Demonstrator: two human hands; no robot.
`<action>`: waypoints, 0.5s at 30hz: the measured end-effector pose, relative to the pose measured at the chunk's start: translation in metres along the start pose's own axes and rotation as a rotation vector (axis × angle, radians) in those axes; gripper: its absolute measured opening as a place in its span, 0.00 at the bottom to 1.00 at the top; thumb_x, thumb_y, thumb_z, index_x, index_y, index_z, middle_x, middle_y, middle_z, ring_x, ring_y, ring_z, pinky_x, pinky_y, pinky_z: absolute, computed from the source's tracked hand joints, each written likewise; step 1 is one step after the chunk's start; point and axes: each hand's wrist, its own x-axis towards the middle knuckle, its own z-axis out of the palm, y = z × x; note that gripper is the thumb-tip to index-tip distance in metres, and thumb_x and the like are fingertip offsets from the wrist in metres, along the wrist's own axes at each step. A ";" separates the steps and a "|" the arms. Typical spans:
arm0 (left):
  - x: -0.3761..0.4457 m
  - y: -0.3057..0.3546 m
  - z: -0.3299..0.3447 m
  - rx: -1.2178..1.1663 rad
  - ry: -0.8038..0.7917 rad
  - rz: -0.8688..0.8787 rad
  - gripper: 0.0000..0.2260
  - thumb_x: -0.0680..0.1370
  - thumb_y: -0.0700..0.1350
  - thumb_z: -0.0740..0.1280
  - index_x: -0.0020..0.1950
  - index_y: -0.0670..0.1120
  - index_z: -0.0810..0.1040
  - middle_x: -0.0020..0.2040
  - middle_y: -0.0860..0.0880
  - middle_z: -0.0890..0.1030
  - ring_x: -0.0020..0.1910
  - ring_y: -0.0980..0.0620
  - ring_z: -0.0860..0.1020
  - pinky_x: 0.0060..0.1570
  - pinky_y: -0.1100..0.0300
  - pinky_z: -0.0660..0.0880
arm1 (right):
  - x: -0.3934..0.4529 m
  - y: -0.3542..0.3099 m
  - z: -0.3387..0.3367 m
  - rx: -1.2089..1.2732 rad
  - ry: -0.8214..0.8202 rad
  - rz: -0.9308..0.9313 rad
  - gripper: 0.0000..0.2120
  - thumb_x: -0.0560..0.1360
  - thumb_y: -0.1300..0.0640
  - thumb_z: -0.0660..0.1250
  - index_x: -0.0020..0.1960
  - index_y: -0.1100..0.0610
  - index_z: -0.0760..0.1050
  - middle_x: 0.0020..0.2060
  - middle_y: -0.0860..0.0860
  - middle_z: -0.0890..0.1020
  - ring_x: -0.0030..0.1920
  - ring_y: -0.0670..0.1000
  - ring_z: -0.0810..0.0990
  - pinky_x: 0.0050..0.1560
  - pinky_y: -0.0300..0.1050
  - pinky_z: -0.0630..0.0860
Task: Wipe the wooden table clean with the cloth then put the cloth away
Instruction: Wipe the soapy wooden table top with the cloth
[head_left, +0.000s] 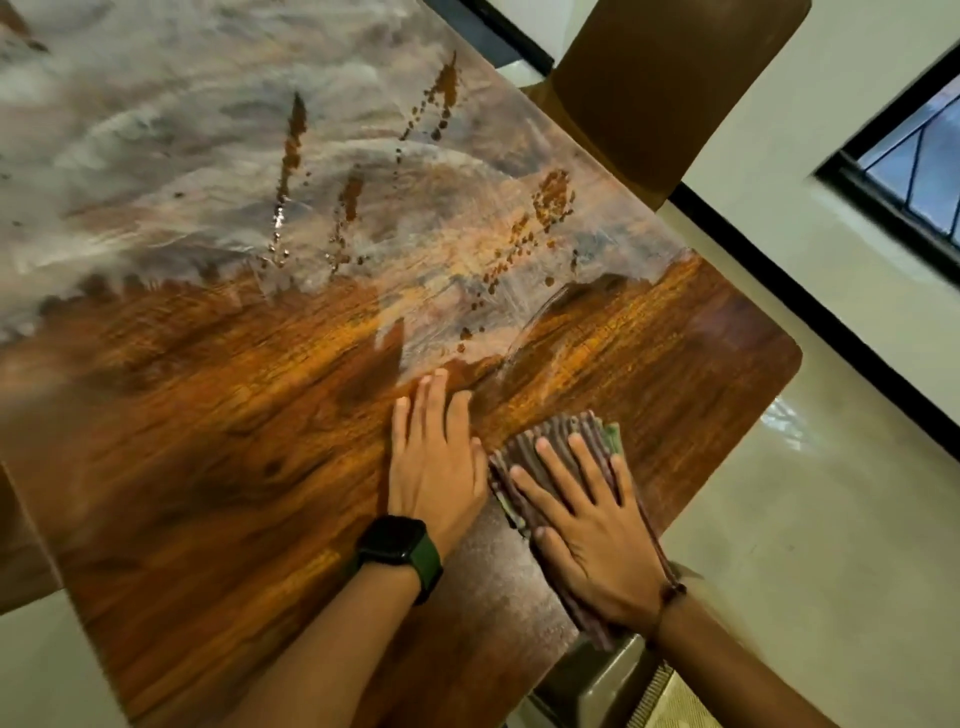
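— Cloth (563, 470) is lying under the right hand (587, 525), close to the table's (208, 467) near right corner, and it is reaching back to the near edge. Is the person gripping it?

— Not gripping — the right hand is lying flat on it with the fingers spread, pressing it down onto the wood. The left hand (436, 457) is resting just beside it on bare wood, palm down, fingers extended and close together, holding nothing.

— Which way is the cloth's long axis running?

— It is running along the right forearm, from the near edge up toward the table's middle, with the folded end poking out past the fingertips. So the right hand is the one on it; the left is touching only its side at most, and that contact is hard to tell.

— And where is the work lying?

— Ahead and to the left. A pale, cloudy film (156, 156) is covering the far half of the table, with dark streaks and droplets (291, 150) across it, while the near half is showing clean grain. The boundary is sitting just beyond the left fingertips. Judging from that, the coming stroke is likely calling for a push away from the near right corner, toward the far left — and much of the top is looking unfinished.
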 end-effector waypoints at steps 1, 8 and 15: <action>-0.003 -0.005 0.000 0.044 -0.001 -0.073 0.22 0.76 0.49 0.52 0.66 0.41 0.68 0.70 0.38 0.66 0.70 0.40 0.64 0.68 0.41 0.58 | -0.003 0.002 -0.001 -0.008 0.000 0.000 0.25 0.79 0.41 0.45 0.76 0.39 0.47 0.77 0.46 0.51 0.77 0.55 0.45 0.69 0.65 0.48; 0.003 -0.005 0.008 0.023 -0.006 -0.187 0.26 0.71 0.45 0.51 0.69 0.39 0.65 0.70 0.39 0.67 0.71 0.40 0.63 0.67 0.41 0.54 | 0.128 0.000 -0.018 -0.023 0.019 -0.060 0.26 0.77 0.42 0.45 0.75 0.39 0.50 0.77 0.47 0.53 0.76 0.56 0.48 0.70 0.67 0.48; 0.012 -0.021 -0.004 -0.112 0.078 -0.157 0.25 0.69 0.43 0.58 0.65 0.39 0.69 0.63 0.40 0.75 0.63 0.42 0.73 0.65 0.46 0.65 | 0.271 -0.028 -0.044 -0.007 -0.030 -0.114 0.25 0.81 0.44 0.48 0.76 0.40 0.47 0.77 0.45 0.45 0.76 0.54 0.41 0.72 0.66 0.41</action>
